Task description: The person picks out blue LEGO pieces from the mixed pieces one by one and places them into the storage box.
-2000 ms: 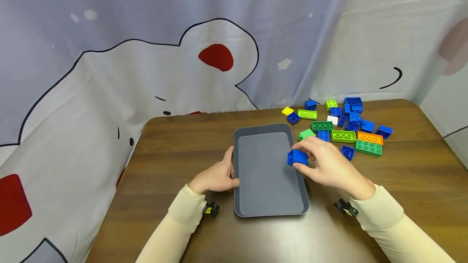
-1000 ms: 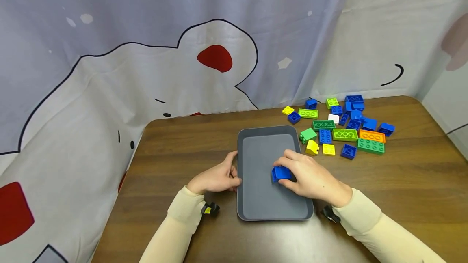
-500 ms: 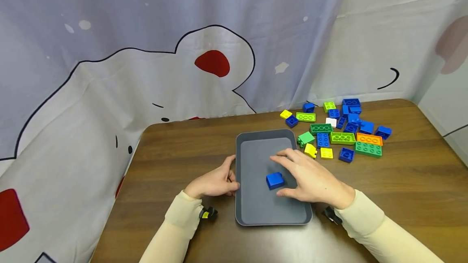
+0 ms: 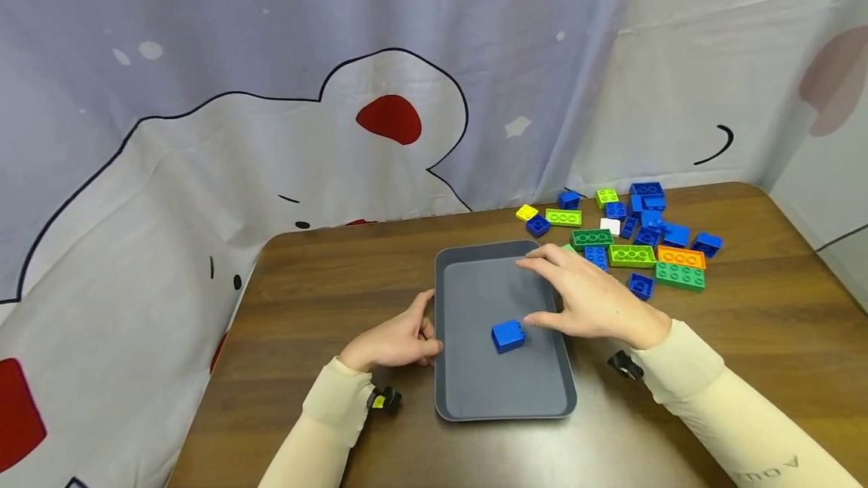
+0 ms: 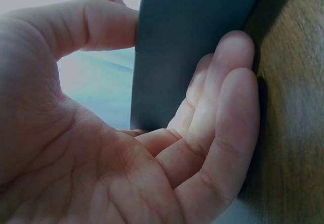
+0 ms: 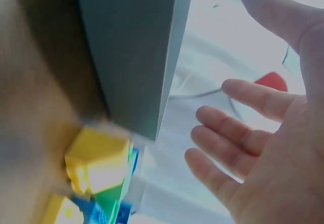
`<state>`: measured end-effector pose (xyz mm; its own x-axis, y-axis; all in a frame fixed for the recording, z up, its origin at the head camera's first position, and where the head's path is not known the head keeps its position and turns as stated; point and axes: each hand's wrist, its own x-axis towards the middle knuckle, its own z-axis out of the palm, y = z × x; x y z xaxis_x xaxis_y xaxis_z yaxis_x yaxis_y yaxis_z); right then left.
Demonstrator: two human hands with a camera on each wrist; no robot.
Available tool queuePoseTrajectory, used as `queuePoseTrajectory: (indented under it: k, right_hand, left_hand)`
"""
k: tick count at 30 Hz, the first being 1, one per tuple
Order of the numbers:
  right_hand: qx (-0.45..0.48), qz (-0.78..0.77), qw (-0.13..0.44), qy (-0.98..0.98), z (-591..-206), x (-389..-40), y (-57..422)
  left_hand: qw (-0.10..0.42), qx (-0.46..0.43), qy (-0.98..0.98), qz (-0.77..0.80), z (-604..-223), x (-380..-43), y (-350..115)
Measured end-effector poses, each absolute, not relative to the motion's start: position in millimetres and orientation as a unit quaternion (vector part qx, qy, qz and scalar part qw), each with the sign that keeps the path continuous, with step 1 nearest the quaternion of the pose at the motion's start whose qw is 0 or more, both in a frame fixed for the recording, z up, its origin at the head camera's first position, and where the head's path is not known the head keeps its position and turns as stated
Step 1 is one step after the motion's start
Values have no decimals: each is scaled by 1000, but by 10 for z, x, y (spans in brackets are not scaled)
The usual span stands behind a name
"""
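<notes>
A grey tray (image 4: 505, 390) lies on the table, and a blue toy brick (image 4: 508, 336) rests on its floor near the middle. At the tray's left side my left hand (image 4: 393, 337) grips the wall: the thumb is over the rim, and the fingers (image 5: 235, 107) curl against the outside, low by the tabletop. My right hand (image 4: 590, 296) is above the tray's right rim, holding nothing, with thumb and fingers spread apart. From the right wrist, the hand (image 6: 268, 128) shows a bare palm beside the tray's outer wall (image 6: 131, 47). A yellow brick (image 6: 98, 158) sits below that wall's end.
Several loose bricks lie on the table's far right, among them an orange brick (image 4: 681, 257), a green brick (image 4: 680, 276), a white brick (image 4: 609, 227) and a yellow brick (image 4: 526, 213). Behind the wooden table (image 4: 325, 277) hangs a printed curtain (image 4: 271, 149).
My right hand carried the blue brick over the tray, lowered it and let go. It then moved back and right toward the rim. The left hand has kept its grip on the tray.
</notes>
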<state>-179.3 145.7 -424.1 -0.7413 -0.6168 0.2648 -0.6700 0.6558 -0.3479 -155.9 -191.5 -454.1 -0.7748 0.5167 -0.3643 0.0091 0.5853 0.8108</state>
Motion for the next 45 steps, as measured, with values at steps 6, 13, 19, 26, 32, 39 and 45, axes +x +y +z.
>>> queuePoseTrajectory:
  k: [6,13,19,26,32,39,45]
  right_hand:
    - [335,214,51,-916,-4165,-2200,1600]
    - [311,192,34,-930,-4167,-2579,1681]
    - [324,172,21,-930,-4221,-2777,1630]
    - [328,141,-6,-934,-4318,-2942,1567]
    - [322,114,-24,-940,-4382,-3006,1537]
    - [303,94,-17,-948,-4433,-3005,1515]
    - [293,107,-3,-950,-4459,-3014,1523]
  left_hand:
    - [294,157,840,428,-4527,-1558,-1933]
    - [291,154,843,426,-4538,-1547,-1923]
    - [278,154,843,434,-4575,-1477,-1953]
    - [243,152,843,455,-4623,-1419,-1981]
    - [218,157,855,443,-4661,-1385,-1968]
    - [198,163,869,422,-4671,-1372,-1946]
    - [194,162,874,415,-4661,-1381,-1938]
